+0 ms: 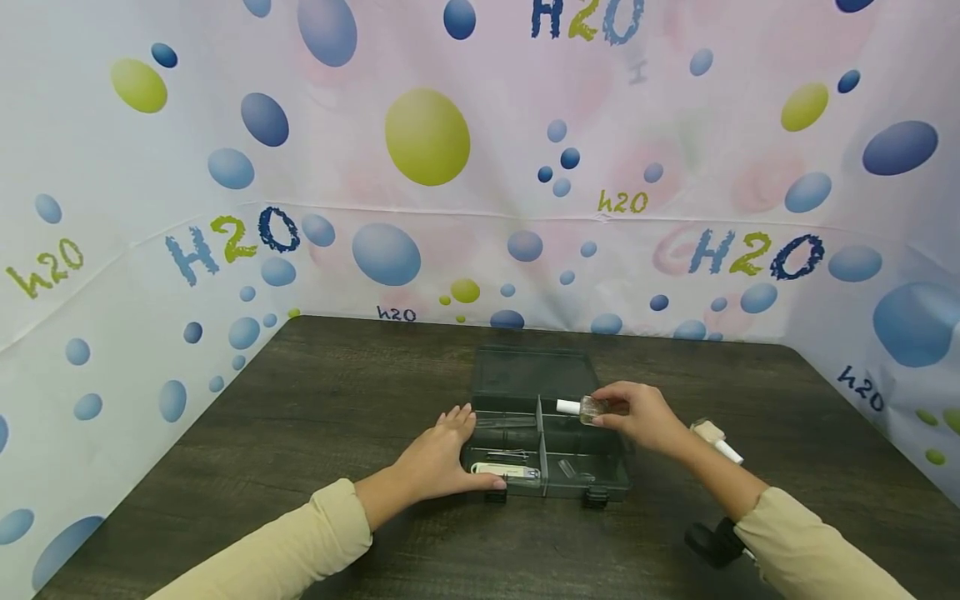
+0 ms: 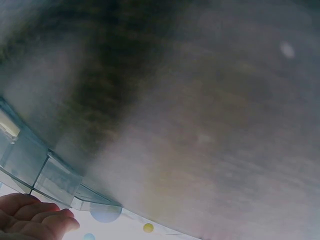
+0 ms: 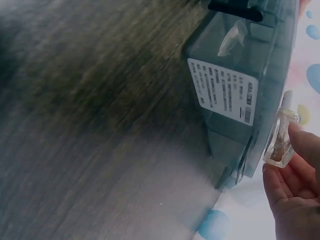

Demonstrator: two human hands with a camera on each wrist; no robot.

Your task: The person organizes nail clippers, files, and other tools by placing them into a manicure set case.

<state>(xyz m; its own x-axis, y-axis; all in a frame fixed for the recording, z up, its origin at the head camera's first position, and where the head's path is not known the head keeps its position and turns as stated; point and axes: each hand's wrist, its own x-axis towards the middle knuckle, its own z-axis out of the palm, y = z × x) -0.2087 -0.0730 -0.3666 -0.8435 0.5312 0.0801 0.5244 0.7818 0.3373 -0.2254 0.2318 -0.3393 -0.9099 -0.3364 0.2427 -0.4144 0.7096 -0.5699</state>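
Note:
A dark see-through organizer box [image 1: 543, 479] with dividers sits on the table, its lid [image 1: 534, 372] tipped back. My right hand [image 1: 637, 412] pinches a small clear nail polish bottle [image 1: 593, 410] with a white cap, lying sideways above the back right compartment. In the right wrist view, thumb and fingertips hold the glass bottle [image 3: 281, 142]. My left hand [image 1: 438, 454] rests against the box's left side, fingers spread, thumb along the front edge. A nail clipper [image 1: 506, 472] lies in the front left compartment, beside a thin metal tool [image 1: 507, 454]. Slim metal items [image 1: 506, 423] lie behind.
Small clear pieces [image 1: 573, 471] are in the front right compartment. A beige nail polish bottle [image 1: 708, 432] with a white cap lies on the table [image 1: 360, 383], right of the box, partly behind my right forearm. Black gear [image 1: 712, 543] shows by the right sleeve.

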